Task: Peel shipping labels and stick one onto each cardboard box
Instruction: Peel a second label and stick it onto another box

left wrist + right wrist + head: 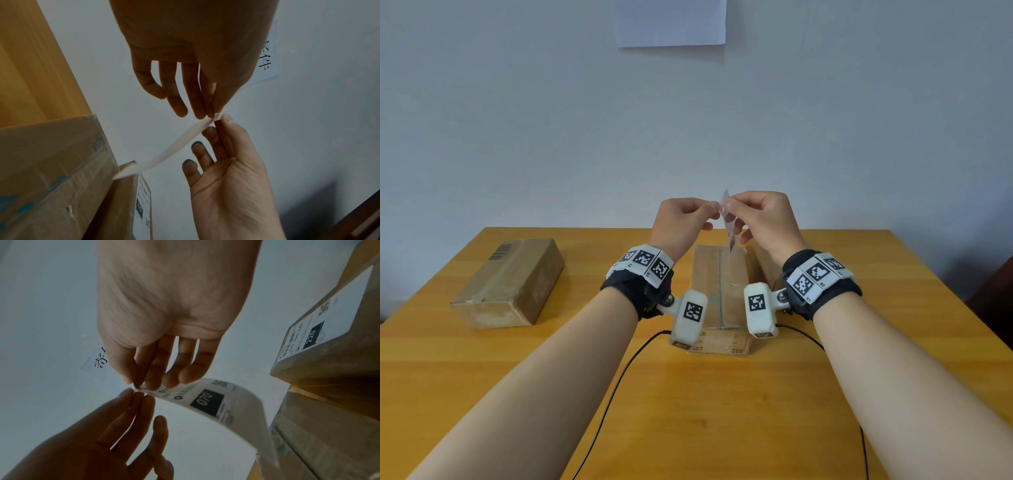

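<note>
A white shipping label (pixel 729 229) printed "070" (pixel 206 401) hangs edge-on above the middle cardboard box (pixel 717 284). My left hand (pixel 710 206) and right hand (pixel 726 205) both pinch its top corner, fingertips almost touching. In the left wrist view the label (pixel 174 146) curves down from that pinch toward the boxes. A second cardboard box (pixel 512 282), with a barcode on top, lies at the left. A third box (pixel 320 353) stands right of the middle one and carries a stuck label marked "220" (pixel 312 335). My right wrist mostly hides it in the head view.
The wooden table (pixel 722 411) ends at the wall just behind the boxes. A white paper sheet (pixel 671 22) hangs on the wall. Two black cables (pixel 616 387) trail from the wrist cameras across the table's front. Dark furniture (pixel 996 291) stands off the right edge.
</note>
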The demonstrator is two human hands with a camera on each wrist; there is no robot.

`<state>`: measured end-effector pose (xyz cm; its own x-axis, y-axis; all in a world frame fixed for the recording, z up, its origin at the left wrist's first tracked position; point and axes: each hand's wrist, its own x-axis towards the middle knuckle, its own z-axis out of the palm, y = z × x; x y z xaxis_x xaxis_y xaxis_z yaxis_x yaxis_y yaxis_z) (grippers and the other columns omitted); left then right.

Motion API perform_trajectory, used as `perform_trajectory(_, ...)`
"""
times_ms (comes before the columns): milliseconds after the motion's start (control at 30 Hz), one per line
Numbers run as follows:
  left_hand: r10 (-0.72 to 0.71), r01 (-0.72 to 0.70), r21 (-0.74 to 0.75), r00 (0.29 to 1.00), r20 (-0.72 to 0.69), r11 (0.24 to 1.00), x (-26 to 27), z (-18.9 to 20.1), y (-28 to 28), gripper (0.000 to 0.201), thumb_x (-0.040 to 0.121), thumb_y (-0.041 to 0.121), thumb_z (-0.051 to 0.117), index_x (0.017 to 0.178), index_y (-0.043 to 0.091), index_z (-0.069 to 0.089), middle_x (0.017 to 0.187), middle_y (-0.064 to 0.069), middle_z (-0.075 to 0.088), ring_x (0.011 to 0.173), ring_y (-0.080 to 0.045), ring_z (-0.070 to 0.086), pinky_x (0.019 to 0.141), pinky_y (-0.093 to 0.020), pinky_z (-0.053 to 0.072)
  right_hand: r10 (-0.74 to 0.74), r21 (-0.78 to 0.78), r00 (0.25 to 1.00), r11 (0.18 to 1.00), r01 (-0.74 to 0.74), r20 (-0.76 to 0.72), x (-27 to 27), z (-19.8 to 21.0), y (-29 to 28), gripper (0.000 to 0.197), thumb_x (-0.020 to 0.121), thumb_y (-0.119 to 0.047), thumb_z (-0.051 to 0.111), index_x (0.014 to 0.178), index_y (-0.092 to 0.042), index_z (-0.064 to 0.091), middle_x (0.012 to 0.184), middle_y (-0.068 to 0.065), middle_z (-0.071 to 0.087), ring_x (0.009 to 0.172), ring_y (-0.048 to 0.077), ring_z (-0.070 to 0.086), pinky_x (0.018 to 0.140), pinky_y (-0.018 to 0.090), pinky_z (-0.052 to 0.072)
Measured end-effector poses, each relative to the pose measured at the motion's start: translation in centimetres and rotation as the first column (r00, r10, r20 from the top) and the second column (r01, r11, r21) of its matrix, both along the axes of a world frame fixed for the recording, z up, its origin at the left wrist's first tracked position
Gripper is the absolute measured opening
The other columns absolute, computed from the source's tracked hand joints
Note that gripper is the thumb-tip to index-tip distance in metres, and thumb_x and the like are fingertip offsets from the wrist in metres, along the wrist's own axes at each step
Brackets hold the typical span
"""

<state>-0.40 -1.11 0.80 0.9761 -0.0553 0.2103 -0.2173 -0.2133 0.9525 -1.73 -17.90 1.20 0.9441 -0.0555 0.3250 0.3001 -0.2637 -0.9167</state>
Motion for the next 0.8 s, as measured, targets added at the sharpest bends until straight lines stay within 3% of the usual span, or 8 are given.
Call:
perform_trajectory(100, 0.025, -0.025, 0.0, 1.0, 0.01, 1.0, 0.2, -0.1, 0.1, 0.02, 0.096, 0.029, 0.068, 0.089, 0.013, 0.079, 0.091, 0.004, 0.079, 0.079, -0.009, 0.075, 0.068, -0.021, 0.049, -0.004, 0.023, 1.0, 1.0, 0.004, -0.01, -0.1, -0.1, -0.1, 0.013, 0.096, -0.018, 0.069, 0.093, -0.012, 0.08, 0.078, 0.004, 0.074, 0.061, 0.015, 0.065, 0.052, 0.033, 0.055)
perform_trajectory(267, 0.032, -0.031, -0.01, 0.999, 0.022, 0.999, 0.0, 0.0, 0.1, 0.018, 0.096, 0.023, 0.066, 0.093, 0.011, 0.079, 0.092, 0.003, 0.079, 0.076, -0.007, 0.074, 0.059, -0.01, 0.047, 0.008, 0.083, 0.997, 0.997, -0.001, -0.076, -0.3, -0.2, -0.1, 0.016, 0.1, -0.022, 0.064, 0.098, -0.012, 0.077, 0.084, 0.005, 0.075, 0.067, 0.02, 0.068, 0.055, 0.035, 0.058)
perform_trajectory(400, 0.019, -0.019, -0.008, 1.0, 0.012, 1.0, -0.3, 0.1, -0.1, 0.018, 0.095, 0.024, 0.067, 0.093, 0.011, 0.079, 0.092, 0.001, 0.079, 0.075, -0.006, 0.074, 0.058, -0.012, 0.049, 0.076, 0.117, 0.987, 0.991, -0.059, -0.144, -0.7, -0.2, 0.1, 0.021, 0.101, -0.029, 0.063, 0.101, -0.014, 0.078, 0.095, 0.006, 0.077, 0.073, 0.025, 0.071, 0.057, 0.037, 0.059)
perform_trajectory(533, 0.011, -0.011, -0.007, 1.0, -0.004, 1.0, -0.5, -0.1, -0.1, 0.017, 0.093, 0.027, 0.069, 0.091, 0.013, 0.079, 0.089, 0.003, 0.08, 0.075, -0.006, 0.073, 0.064, -0.018, 0.05, 0.074, 0.076, 0.981, 0.995, -0.062, -0.178, -1.2, -0.3, -0.1, 0.026, 0.098, -0.04, 0.067, 0.102, -0.017, 0.079, 0.097, 0.003, 0.078, 0.075, 0.023, 0.073, 0.062, 0.039, 0.062)
perform_trajectory(667, 0.017, -0.017, 0.006, 1.0, -0.007, 1.0, -0.6, -0.3, -0.1, 0.014, 0.094, 0.028, 0.07, 0.086, 0.019, 0.078, 0.087, 0.006, 0.078, 0.076, -0.008, 0.074, 0.066, -0.024, 0.051, 0.022, 0.035, 0.985, 0.999, -0.016, -0.17, -1.1, -0.4, -0.2, 0.017, 0.097, -0.029, 0.071, 0.103, -0.016, 0.079, 0.096, 0.004, 0.078, 0.075, 0.021, 0.073, 0.066, 0.042, 0.065)
perform_trajectory(800, 0.045, -0.045, -0.019, 0.999, 0.004, 0.999, -0.6, -0.2, 0.0, 0.015, 0.094, 0.024, 0.069, 0.089, 0.015, 0.079, 0.091, 0.003, 0.079, 0.072, -0.006, 0.073, 0.066, -0.022, 0.05, -0.018, 0.057, 0.988, 0.998, 0.027, -0.15, -1.3, 0.1, -0.2, 0.014, 0.098, -0.024, 0.068, 0.102, -0.014, 0.077, 0.092, 0.004, 0.078, 0.072, 0.021, 0.073, 0.059, 0.036, 0.062)
